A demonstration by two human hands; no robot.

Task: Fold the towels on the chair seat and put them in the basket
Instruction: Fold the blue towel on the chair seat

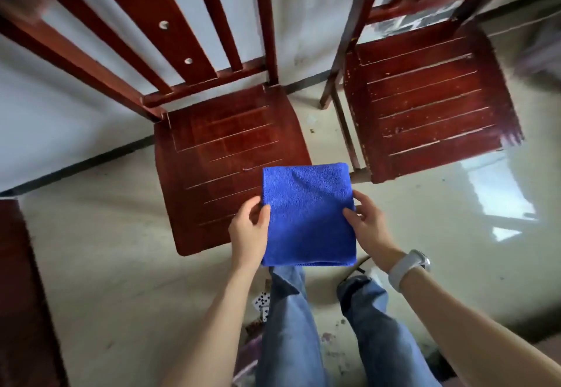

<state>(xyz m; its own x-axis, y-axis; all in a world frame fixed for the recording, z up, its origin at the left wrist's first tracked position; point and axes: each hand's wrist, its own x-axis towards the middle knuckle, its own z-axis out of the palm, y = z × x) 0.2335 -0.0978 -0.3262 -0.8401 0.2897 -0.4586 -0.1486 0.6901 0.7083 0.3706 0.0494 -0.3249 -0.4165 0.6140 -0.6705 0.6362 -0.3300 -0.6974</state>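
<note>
A folded blue towel (308, 215) is held flat in the air over the front right corner of the left chair seat (224, 155). My left hand (249, 230) pinches its left edge, thumb on top. My right hand (365, 224) grips its right edge, a white watch on that wrist. The seat itself carries no other towel. No basket is in view.
A second red wooden chair (431, 104) stands to the right, its seat bare. Dark wood furniture (21, 295) fills the left edge. My legs in blue jeans (291, 326) stand below the towel on a glossy pale floor (455, 234). A playing card (262, 300) lies by my left leg.
</note>
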